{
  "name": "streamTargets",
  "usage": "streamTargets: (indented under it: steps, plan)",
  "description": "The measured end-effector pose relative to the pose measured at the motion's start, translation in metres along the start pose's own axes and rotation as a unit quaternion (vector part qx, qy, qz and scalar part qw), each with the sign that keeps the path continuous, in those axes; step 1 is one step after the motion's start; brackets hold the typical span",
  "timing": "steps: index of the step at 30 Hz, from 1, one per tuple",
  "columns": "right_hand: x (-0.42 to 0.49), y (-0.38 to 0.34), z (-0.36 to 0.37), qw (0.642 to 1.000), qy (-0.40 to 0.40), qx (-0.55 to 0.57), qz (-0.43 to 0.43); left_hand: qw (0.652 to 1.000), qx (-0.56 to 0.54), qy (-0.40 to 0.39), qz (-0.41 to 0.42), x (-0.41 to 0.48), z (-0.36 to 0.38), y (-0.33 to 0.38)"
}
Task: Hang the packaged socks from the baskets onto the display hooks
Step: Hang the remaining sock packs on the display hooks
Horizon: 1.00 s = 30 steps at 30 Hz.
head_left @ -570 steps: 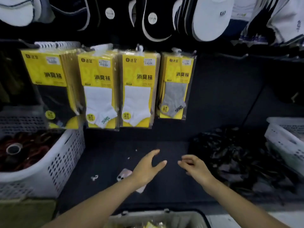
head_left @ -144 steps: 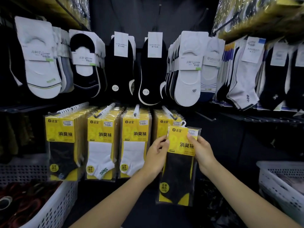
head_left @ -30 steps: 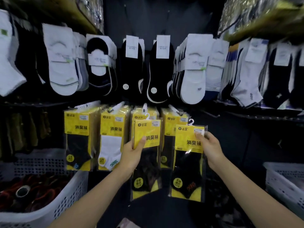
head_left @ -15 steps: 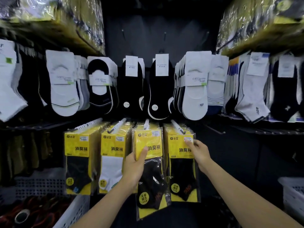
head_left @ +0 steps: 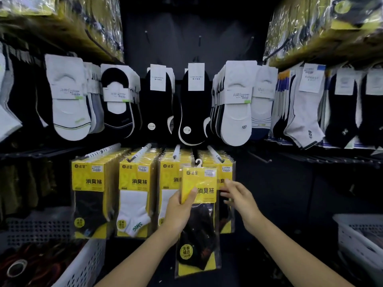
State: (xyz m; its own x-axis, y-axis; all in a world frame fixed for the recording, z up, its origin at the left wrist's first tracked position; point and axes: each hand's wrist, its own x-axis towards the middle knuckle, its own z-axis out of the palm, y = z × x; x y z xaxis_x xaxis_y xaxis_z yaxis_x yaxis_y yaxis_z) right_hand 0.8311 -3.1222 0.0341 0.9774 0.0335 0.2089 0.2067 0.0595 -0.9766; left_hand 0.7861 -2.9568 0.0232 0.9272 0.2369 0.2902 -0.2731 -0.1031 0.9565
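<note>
Your left hand grips the sock pack by its left edge. The thumb is pressed flat on the yellow card at the front and the fingers are wrapped behind, out of sight. Its forearm comes up from the lower left, with the wrist bent slightly toward the pack.

The pack stands upright with its long axis vertical and its printed face toward you. The yellow header is on top, the black socks show through the clear sleeve below, and a round yellow sticker sits near the bottom edge. Its small white hanger points straight up.

Your right hand holds nothing. Its fingers are spread and loosely extended just beside the pack's right edge; whether they touch it cannot be told. Its forearm reaches in from the lower right.

The pack hangs in the air in front of the row of display hooks, and the hanger sits between the tips of the third and fourth hooks, on neither. All four hooks carry stacks of the same yellow packs. The leftmost stack shows black socks and the next stack shows white socks. The third and fourth stacks are partly hidden by the pack and your hands.

Above them hangs a row of no-show socks in white and black. A white left basket sits at the lower left and a white right basket at the lower right.
</note>
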Motion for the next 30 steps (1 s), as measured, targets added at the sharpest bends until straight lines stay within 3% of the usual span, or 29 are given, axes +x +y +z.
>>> streamTargets:
  steps: [3,10,14,30]
  plan:
    - [-0.014,-0.004,0.003,0.998,-0.047,0.037,-0.003,0.999,-0.018,-0.041,0.008,-0.005,0.019,0.0]
    - [0.0,-0.003,-0.016,0.996,0.067,0.042,-0.027,0.998,-0.024,-0.052,0.006,-0.001,0.042,0.002]
    - [0.019,-0.007,-0.019,0.996,0.066,0.014,-0.052,0.997,-0.003,-0.072,-0.003,0.002,0.048,-0.003]
    - [0.11,0.031,0.006,0.995,0.058,-0.009,-0.086,1.0,0.019,-0.006,0.011,0.074,0.068,-0.053]
